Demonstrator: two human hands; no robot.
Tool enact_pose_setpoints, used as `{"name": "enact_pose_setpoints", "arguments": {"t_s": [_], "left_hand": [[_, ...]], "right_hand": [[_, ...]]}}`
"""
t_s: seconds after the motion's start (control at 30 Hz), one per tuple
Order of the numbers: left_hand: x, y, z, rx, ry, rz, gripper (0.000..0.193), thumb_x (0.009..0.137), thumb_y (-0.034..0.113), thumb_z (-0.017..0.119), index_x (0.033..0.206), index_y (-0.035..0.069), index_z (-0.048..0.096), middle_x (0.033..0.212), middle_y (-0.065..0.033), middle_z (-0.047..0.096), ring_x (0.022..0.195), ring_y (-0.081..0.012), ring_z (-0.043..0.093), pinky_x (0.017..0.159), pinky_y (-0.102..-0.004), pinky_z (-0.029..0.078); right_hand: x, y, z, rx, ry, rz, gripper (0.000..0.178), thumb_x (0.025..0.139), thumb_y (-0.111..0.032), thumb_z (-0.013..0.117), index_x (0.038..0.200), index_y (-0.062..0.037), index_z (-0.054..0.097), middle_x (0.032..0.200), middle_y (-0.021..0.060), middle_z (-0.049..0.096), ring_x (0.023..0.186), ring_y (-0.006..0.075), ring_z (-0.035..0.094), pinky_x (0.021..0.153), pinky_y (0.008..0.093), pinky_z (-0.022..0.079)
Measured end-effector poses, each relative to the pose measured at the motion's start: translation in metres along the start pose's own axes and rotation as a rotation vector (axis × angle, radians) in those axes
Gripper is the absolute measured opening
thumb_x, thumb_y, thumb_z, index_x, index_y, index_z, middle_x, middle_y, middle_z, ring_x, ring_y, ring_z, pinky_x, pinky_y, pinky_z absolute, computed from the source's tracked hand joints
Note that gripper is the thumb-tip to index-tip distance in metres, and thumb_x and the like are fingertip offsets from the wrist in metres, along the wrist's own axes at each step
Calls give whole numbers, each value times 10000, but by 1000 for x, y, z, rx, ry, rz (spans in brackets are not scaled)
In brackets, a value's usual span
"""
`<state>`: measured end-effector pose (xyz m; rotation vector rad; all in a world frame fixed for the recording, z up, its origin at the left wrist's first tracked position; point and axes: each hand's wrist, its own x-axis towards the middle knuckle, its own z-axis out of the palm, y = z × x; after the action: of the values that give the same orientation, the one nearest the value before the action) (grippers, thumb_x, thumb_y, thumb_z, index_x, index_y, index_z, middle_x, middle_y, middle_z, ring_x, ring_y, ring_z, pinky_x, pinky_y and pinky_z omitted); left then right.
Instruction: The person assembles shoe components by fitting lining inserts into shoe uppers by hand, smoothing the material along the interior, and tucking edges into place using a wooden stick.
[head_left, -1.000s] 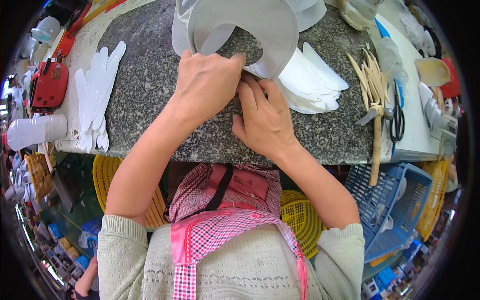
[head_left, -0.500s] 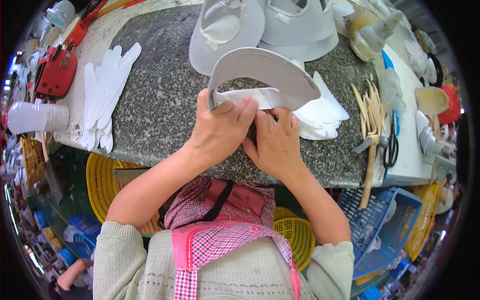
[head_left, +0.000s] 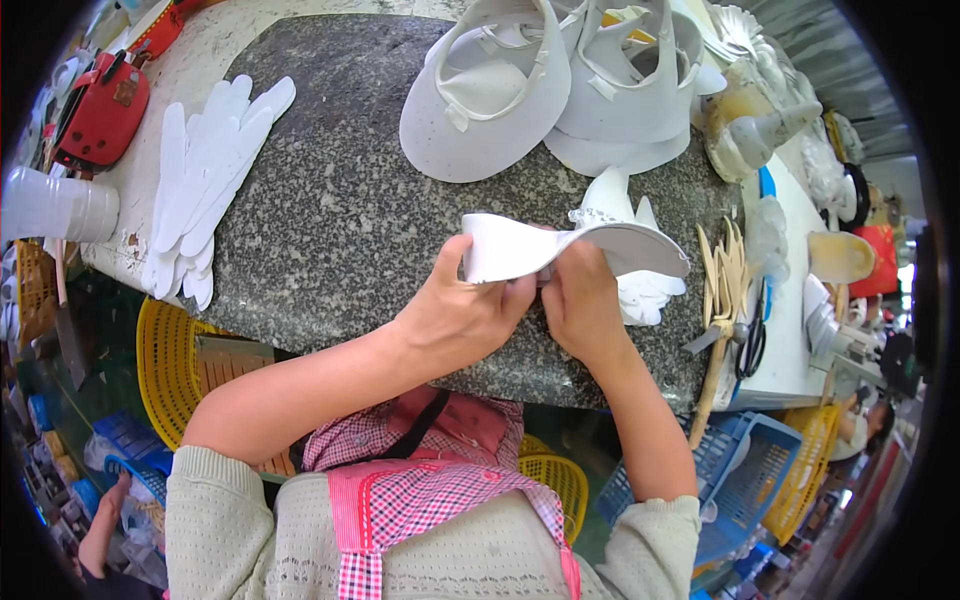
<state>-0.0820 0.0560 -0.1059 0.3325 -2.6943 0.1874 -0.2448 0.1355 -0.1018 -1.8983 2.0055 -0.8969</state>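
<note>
A white visor-shaped piece [head_left: 508, 248], with a curved brim and a band, is held up over the near part of the dark speckled slab. Its left end is gripped by my left hand [head_left: 455, 312], thumb up along the outer edge and fingers curled under. My right hand [head_left: 586, 308] is closed on the middle of its lower edge, fingertips partly hidden behind the piece. Just beyond it lies a stack of thin white pieces [head_left: 645, 295], partly covered, with a sparkling trim [head_left: 590, 217] near its top. Several similar white visor-shaped pieces [head_left: 490, 135] stand at the back.
Long white strips [head_left: 212, 180] lie fanned out at left on the stone slab [head_left: 330, 200]. At right are a bundle of wooden sticks [head_left: 722, 275], black-handled scissors [head_left: 752, 345] and a yellowed glue pot [head_left: 740, 125]. Yellow baskets [head_left: 160, 370] and a blue basket [head_left: 745, 480] sit below the table.
The held piece has tilted and turned, so its brim now points right and its outer side shows. Both hands moved slightly right and nearer. The view has shifted too.
</note>
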Motion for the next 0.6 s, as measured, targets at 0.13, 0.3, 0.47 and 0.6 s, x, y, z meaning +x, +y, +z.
{"name": "enact_pose_setpoints", "arguments": {"t_s": [0.13, 0.3, 0.47, 0.6], "left_hand": [[-2, -10, -14, -134, -55, 31, 326, 721, 125, 549, 1010, -16, 598, 1044, -122, 618, 1014, -188, 557, 909, -428, 312], [-5, -24, -23, -89, -182, 183, 356, 687, 130, 570, 996, -45, 603, 999, -133, 624, 907, -188, 585, 675, -338, 427], [8, -34, -19, -168, -165, 153, 290, 662, 144, 565, 877, -43, 619, 748, -76, 585, 790, -172, 566, 641, -320, 395], [23, -31, -23, -199, -120, 153, 208, 627, 121, 585, 768, -24, 634, 713, -69, 569, 798, -177, 581, 612, -335, 398]], "right_hand": [[-3, -4, -1, -195, -79, -179, 466, 673, -26, 583, 1135, -33, 524, 1059, 100, 555, 991, 301, 503, 855, 405, 424], [-3, 1, 4, -441, -128, -292, 454, 711, -96, 559, 1153, 6, 553, 1095, 86, 532, 977, 269, 488, 819, 364, 454], [11, -4, -11, -450, -189, -361, 459, 695, -113, 553, 1106, 92, 535, 1058, 139, 501, 956, 282, 479, 780, 348, 479], [13, -7, -10, -408, -164, -329, 408, 670, -81, 562, 1033, 104, 542, 1153, 171, 487, 1000, 300, 477, 757, 374, 499]]}}
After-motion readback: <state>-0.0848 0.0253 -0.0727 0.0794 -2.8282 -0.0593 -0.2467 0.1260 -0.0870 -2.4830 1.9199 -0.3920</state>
